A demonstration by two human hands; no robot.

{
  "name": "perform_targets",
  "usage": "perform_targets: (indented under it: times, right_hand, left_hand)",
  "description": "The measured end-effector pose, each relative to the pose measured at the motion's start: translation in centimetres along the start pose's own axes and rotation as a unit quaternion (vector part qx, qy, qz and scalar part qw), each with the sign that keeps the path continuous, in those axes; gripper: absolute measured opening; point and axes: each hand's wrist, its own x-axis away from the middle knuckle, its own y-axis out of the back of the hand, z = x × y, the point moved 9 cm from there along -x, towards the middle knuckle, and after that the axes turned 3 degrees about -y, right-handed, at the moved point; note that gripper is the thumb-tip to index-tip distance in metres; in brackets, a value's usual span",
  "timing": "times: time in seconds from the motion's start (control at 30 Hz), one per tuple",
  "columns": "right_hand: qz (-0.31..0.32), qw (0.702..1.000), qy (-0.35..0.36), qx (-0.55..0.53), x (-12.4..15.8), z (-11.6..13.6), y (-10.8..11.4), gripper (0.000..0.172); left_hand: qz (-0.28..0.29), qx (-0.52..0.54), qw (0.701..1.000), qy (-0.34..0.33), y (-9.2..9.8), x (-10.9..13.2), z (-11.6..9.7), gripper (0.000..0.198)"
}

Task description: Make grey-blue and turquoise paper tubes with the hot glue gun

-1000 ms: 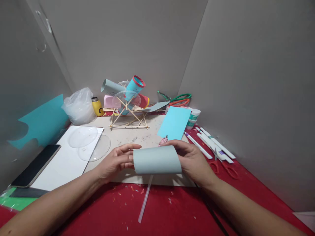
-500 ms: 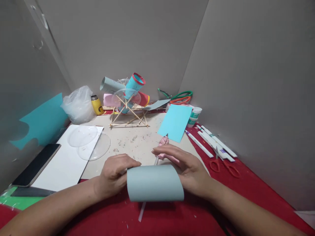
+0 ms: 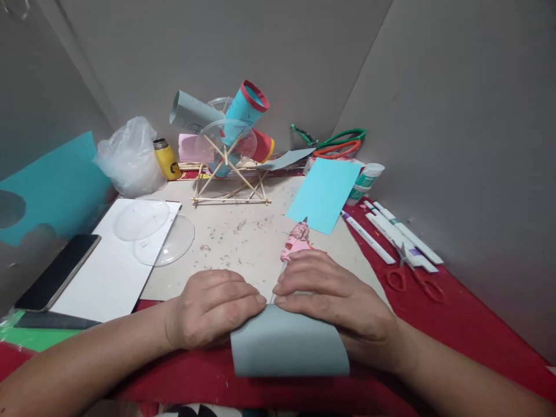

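Note:
A curved grey-blue sheet of paper [image 3: 289, 344] lies bent over on the red table cover, close to me. My left hand [image 3: 212, 307] presses its far left edge with curled fingers. My right hand [image 3: 334, 295] lies over its far right edge, fingers closed down on the paper. The fingertips of both hands nearly meet at the paper's top edge. A pink glue gun [image 3: 296, 243] lies just beyond my right hand. Farther back stands a stick-built wheel model [image 3: 228, 156] with paper tubes.
Two clear plastic discs [image 3: 154, 231] rest on white paper [image 3: 108, 272] at the left, beside a dark phone [image 3: 56, 272]. A light blue card [image 3: 324, 194], white pens [image 3: 391, 231] and red scissors [image 3: 412, 278] lie at the right. A plastic bag [image 3: 128, 156] and yellow bottle [image 3: 166, 159] stand at the back.
Both hands brought the bent paper down and toward me, from held above the board to pressed on the red cover. The fingers came together over its top edge.

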Motion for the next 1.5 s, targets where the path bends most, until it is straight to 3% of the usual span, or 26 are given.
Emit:
perform_targets:
  times: [0.33,0.43,0.53,0.6,0.7,0.77,0.87,1.03,1.13,1.33,1.5]
  right_hand:
    - [0.008,1.0,0.004,0.003,0.1,0.4,-0.7,0.021]
    - [-0.008,1.0,-0.011,-0.01,0.1,0.2,-0.6,0.019]
    - [-0.012,0.997,-0.068,-0.041,-0.1,-0.7,-0.8,0.017]
    - [-0.002,0.987,-0.138,-0.086,-0.1,-2.0,-1.1,0.015]
    - [0.012,0.94,-0.294,-0.174,0.8,-5.0,-1.6,0.012]
    - [0.015,0.902,-0.372,-0.219,1.7,-6.5,-1.7,0.018]
    - [0.014,0.865,-0.428,-0.262,2.6,-7.8,-1.8,0.029]
    - [0.032,0.787,-0.492,-0.371,3.5,-8.2,-4.1,0.027]
    - [0.011,0.749,-0.512,-0.42,3.7,-8.1,-4.8,0.023]
    - [-0.043,0.719,-0.564,-0.404,4.7,-8.9,-3.8,0.017]
    - [0.006,0.73,-0.566,-0.383,5.1,-8.9,-4.1,0.019]
  left_hand:
    - [0.009,-0.008,1.0,-0.013,-0.1,-0.4,-0.7,0.023]
    - [-0.021,0.052,0.997,0.051,-0.5,-0.2,0.1,0.021]
    - [-0.034,0.151,0.971,0.182,-1.5,0.3,2.2,0.017]
    - [-0.025,0.241,0.915,0.322,-2.8,1.4,4.3,0.014]
    - [-0.018,0.404,0.756,0.514,-5.5,4.2,6.2,0.006]
    - [-0.028,0.485,0.664,0.568,-6.8,5.3,6.3,0.01]
    - [-0.052,0.525,0.602,0.599,-7.6,6.1,6.6,0.017]
    - [-0.048,0.545,0.591,0.593,-8.0,5.6,6.3,0.016]
    - [-0.044,0.54,0.595,0.594,-8.0,5.6,6.3,0.014]
    - [-0.078,0.518,0.585,0.619,-7.7,6.6,6.9,0.017]
    - [-0.124,0.498,0.622,0.591,-6.4,5.8,6.6,0.027]
